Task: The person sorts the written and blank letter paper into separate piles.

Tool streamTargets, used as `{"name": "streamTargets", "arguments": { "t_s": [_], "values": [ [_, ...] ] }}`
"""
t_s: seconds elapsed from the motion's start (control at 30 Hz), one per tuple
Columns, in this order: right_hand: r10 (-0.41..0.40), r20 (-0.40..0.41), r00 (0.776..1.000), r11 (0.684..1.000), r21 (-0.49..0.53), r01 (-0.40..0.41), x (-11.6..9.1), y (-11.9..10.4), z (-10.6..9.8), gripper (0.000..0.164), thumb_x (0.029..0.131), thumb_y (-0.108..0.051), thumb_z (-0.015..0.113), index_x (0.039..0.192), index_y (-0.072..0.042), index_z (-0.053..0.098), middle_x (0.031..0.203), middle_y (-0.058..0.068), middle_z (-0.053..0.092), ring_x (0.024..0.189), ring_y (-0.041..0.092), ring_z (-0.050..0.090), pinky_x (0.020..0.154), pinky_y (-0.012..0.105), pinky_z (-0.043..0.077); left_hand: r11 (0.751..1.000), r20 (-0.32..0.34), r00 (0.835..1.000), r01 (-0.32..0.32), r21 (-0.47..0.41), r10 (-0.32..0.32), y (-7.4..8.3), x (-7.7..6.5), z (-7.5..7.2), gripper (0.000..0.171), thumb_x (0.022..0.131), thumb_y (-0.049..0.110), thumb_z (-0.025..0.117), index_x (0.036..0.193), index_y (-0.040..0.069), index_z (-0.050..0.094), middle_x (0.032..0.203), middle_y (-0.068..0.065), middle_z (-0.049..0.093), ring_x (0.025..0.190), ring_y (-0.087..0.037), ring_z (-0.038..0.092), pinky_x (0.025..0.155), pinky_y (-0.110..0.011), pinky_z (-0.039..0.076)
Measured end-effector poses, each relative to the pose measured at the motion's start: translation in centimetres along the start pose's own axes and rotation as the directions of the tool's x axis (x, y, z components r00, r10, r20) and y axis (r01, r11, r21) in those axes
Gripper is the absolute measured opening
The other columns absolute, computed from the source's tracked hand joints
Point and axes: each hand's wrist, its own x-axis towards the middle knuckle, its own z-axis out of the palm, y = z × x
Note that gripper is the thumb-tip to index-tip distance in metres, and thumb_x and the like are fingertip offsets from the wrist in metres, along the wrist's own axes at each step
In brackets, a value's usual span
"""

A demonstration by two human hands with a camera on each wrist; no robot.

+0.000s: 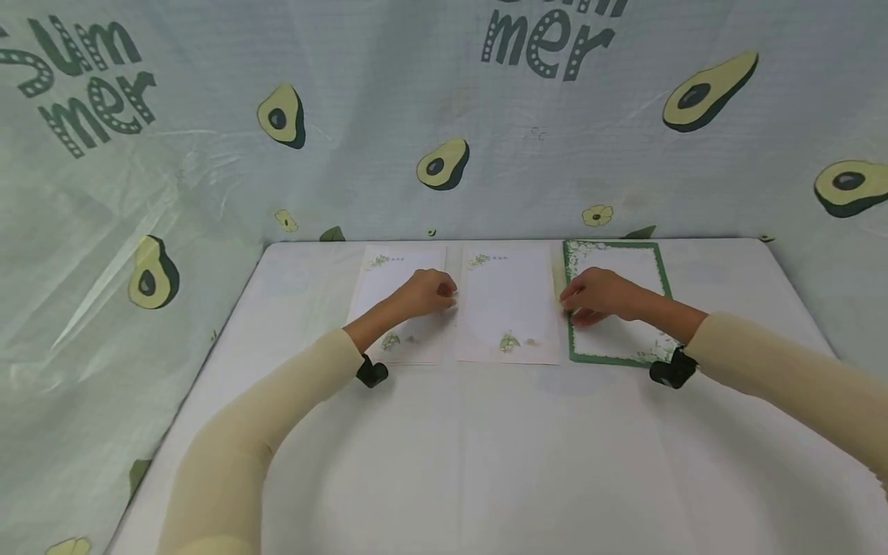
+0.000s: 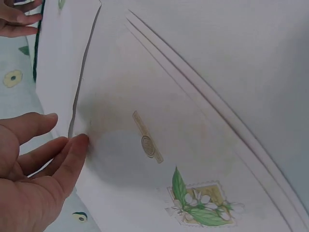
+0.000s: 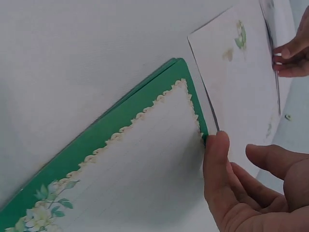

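Three letter papers lie side by side along the far part of the table. The left paper (image 1: pixel 371 297) and middle paper (image 1: pixel 506 304) are pale with small plant prints; the right one (image 1: pixel 607 360) has a green border and white flowers. My left hand (image 1: pixel 426 293) is at the seam between the left and middle papers, fingertips against the edges and thumb raised apart, as the left wrist view shows. My right hand (image 1: pixel 600 294) reaches over the green-bordered paper (image 3: pixel 120 112), its fingertips touching that paper's left edge beside the middle paper. The right thumb stands off, pinching nothing.
The papers rest on a white-covered table (image 1: pixel 458 455). A pale green cloth (image 1: pixel 361 177) with avocado prints hangs behind and to the left. Layered edges (image 2: pixel 231 121) show at the left paper's side, and the green-bordered paper also looks stacked.
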Motion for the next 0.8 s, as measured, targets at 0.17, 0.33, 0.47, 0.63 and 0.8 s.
{"name": "streamTargets", "arguments": {
  "t_s": [0.17,0.33,0.47,0.63,0.8],
  "values": [
    [0.061,0.043,0.997,0.992,0.109,-0.066,1.1,-0.3,0.0,0.039,0.104,-0.007,0.055,0.135,0.015,0.053,0.114,0.021,0.067,0.076,0.013,0.070,0.072,0.027,0.062,0.996,0.060,0.996,0.076,-0.054,-0.073,0.4,0.8,-0.2,0.033,0.097,0.014,0.071,0.124,-0.005,0.069,0.111,-0.016,0.073,0.098,-0.024,0.069,0.083,-0.031,0.058],
    [0.080,0.029,0.996,0.989,0.124,-0.083,2.1,-0.3,0.2,0.035,0.103,-0.008,0.057,0.130,0.014,0.057,0.102,0.016,0.069,0.076,0.015,0.070,0.072,0.028,0.062,0.985,0.071,0.989,0.139,-0.101,-0.132,0.6,1.3,0.0,0.028,0.096,0.013,0.073,0.117,-0.004,0.073,0.098,-0.013,0.076,0.085,-0.019,0.069,0.074,-0.027,0.055],
    [0.097,0.007,0.995,0.985,0.144,-0.097,2.5,-0.3,0.4,0.031,0.103,-0.009,0.057,0.126,0.013,0.060,0.093,0.011,0.070,0.077,0.015,0.068,0.073,0.029,0.062,0.975,0.069,0.985,0.169,-0.142,-0.160,0.7,1.6,0.2,0.022,0.096,0.014,0.073,0.108,-0.003,0.076,0.087,-0.010,0.075,0.078,-0.015,0.064,0.067,-0.024,0.049],
    [0.108,-0.005,0.994,0.980,0.169,-0.106,2.6,-0.5,0.5,0.031,0.103,-0.008,0.058,0.126,0.013,0.060,0.088,0.008,0.069,0.075,0.015,0.068,0.073,0.028,0.062,0.953,0.042,0.980,0.200,-0.229,-0.195,0.8,1.5,0.4,0.025,0.095,0.012,0.074,0.113,-0.005,0.073,0.094,-0.013,0.075,0.081,-0.017,0.068,0.070,-0.024,0.053],
    [0.109,-0.018,0.994,0.981,0.162,-0.105,2.3,-0.9,0.9,0.030,0.103,-0.009,0.060,0.124,0.011,0.060,0.088,0.009,0.069,0.075,0.015,0.066,0.072,0.027,0.062,0.902,0.009,0.974,0.215,-0.374,-0.228,0.9,1.2,0.5,0.030,0.093,0.005,0.074,0.118,-0.007,0.066,0.107,-0.018,0.072,0.088,-0.024,0.074,0.076,-0.029,0.060]
  ]
}}
